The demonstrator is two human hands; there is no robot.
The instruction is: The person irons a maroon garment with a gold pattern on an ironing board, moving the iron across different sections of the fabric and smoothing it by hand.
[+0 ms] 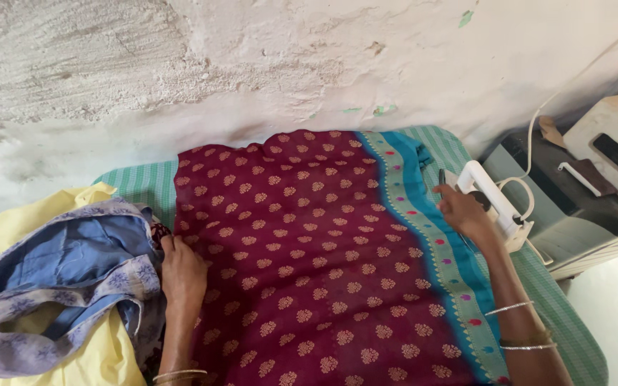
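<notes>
- Far left: yellow bag (101,357) under a crumpled blue-grey printed cloth (59,286), both at the left end of the bench (134,184), which has a green checked cover.
- Our left hand (182,275) lies palm down, fingers loosely flat, on the left edge of the maroon fabric (309,257); it presses the cloth and grips nothing. Thin bangles on that wrist.
- The maroon fabric with gold motifs is spread flat across the middle of the bench, from the wall side down to the near edge.
- Its right side carries a teal and green patterned border (423,236) running top to bottom.
- Our right hand (464,212) sits at that border, fingers curled around the handle of the white iron (491,200); the grip looks closed on it. Silver bangles on the forearm.
- The iron rests at the right edge of the fabric, on the bench cover, touching or just beside the border; we can't tell which.
- A white cord (534,129) runs up from the iron along the wall.
- Far right: a grey box (538,214) with a white boxy item (616,146) on top, just beside the bench.
</notes>
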